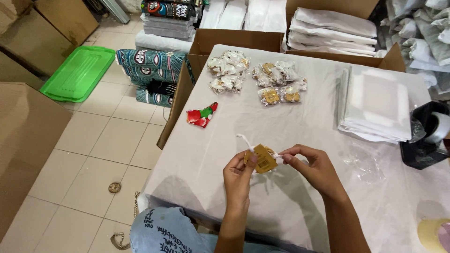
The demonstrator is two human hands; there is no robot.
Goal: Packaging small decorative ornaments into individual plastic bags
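Note:
My left hand (238,174) pinches a small yellow-brown card tag (262,159) above the white-covered table (281,122). A white string (244,138) runs through the tag. My right hand (311,164) grips the string's other end right beside the tag. Both hands hover over the table's near middle. Further back lie two clusters of small clear bags with gold-coloured items (228,69) (279,82). A red and green patterned scrap (202,115) rests near the table's left edge.
A stack of flat clear bags (377,104) lies at the right. A black tape dispenser (429,136) stands at the far right, a tape roll (433,234) at the near right corner. Open cardboard boxes (234,40) sit behind. A green lid (79,72) lies on the tiled floor.

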